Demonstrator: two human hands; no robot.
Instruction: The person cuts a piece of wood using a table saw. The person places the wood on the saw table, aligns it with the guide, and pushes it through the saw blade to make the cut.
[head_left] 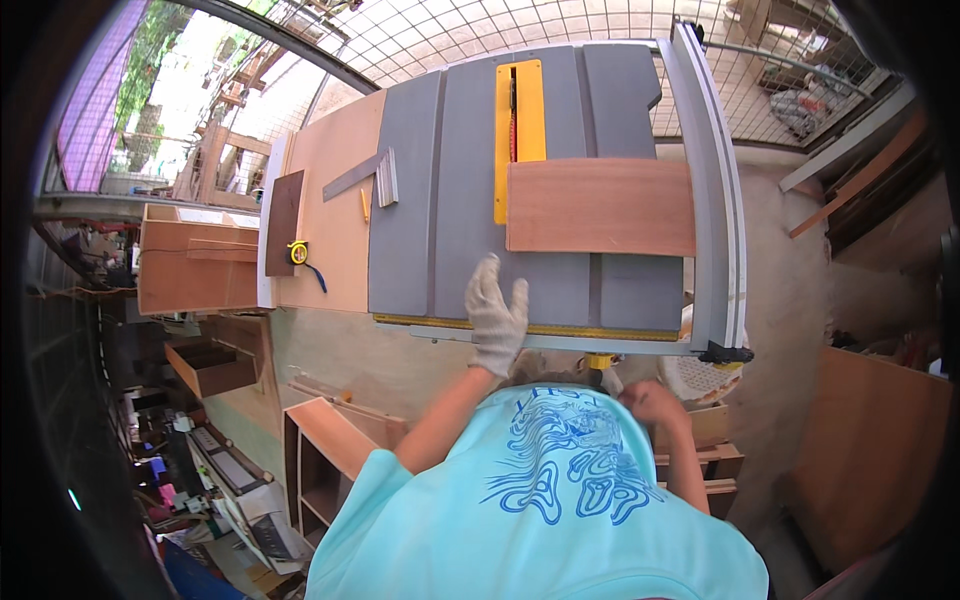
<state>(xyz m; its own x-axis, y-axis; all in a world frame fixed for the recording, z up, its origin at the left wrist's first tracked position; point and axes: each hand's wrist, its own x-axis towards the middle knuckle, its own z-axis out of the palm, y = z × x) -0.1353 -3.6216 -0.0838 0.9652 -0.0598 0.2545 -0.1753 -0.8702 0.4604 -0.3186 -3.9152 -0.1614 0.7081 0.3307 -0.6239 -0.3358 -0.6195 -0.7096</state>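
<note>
My left hand (495, 318), in a pale knitted glove, rests over the front edge of a grey table saw (400, 250) with its fingers spread and nothing in them. Below the front rail, beside a yellow knob (600, 362), my bare right hand (655, 403) is curled. What it grips, if anything, is hidden. A brown wooden board (600, 207) lies across the saw top, its left end over the yellow insert plate (532, 105). The blade (513, 130) shows in the slot behind the board. At the right, the board's end reaches the metal fence (712, 200).
On the wooden side table (335, 245) lie a try square (375, 180), a yellow pencil (366, 205), a tape measure (298, 253) and a dark board (285, 220). Wire mesh (420, 35) stands behind the saw. Wooden boxes (330, 455) sit at the lower left.
</note>
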